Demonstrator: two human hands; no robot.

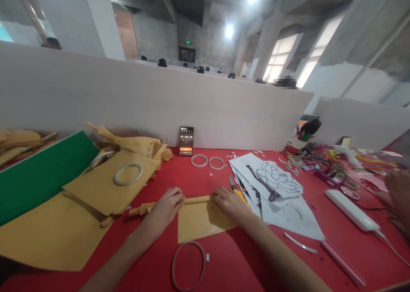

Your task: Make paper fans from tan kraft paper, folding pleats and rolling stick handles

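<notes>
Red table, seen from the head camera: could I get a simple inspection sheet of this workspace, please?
Surface: red table, with small white scraps on it.
Job's things: yellow sheet, rolled along its far edge; a ring lies nearer the camera.
Clutter: paper pile at left; drawings and a yellow-handled cutter right of the hands; coloured odds and ends farther right.
Left hand: fingers on the roll's left end.
Right hand: fingers on its right end.
Cables: white cable from a white device; a black one nearby.
Surroundings: pale partition behind, lit phone against it; another person's hand at the right edge.
</notes>
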